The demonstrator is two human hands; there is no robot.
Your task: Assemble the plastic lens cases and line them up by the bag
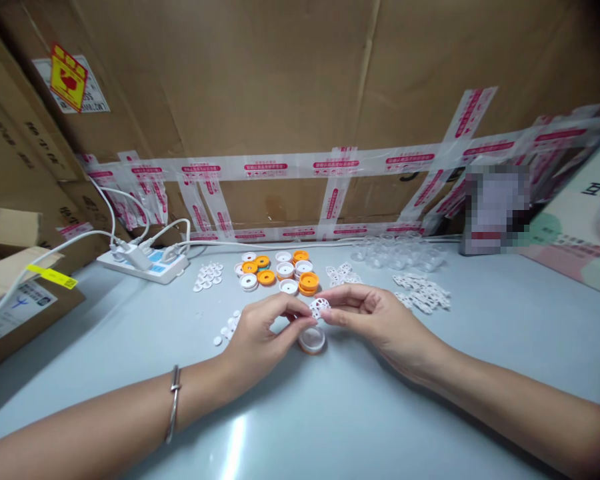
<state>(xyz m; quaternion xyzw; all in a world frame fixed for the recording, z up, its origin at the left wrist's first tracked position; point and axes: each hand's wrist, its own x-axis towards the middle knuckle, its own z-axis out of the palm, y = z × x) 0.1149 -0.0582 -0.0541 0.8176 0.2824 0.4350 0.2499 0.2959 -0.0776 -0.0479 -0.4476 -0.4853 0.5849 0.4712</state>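
My left hand [263, 333] and my right hand [375, 317] meet at the middle of the grey table [330, 413]. Both pinch a small white perforated disc [320, 307] between thumb and fingertips. Directly below the disc a small round cap with a white top [312, 340] rests on the table, touched by my left fingers. A metal bangle [173, 403] sits on my left wrist. Just beyond my hands lies a cluster of orange and white round caps [280, 270].
Small white discs [208, 275] lie to the left, white perforated pieces [423, 293] to the right, clear plastic cups [397, 253] behind them. A white power strip [150, 263] with cables sits at back left. Taped cardboard walls [280, 100] enclose the table; boxes stand left and right.
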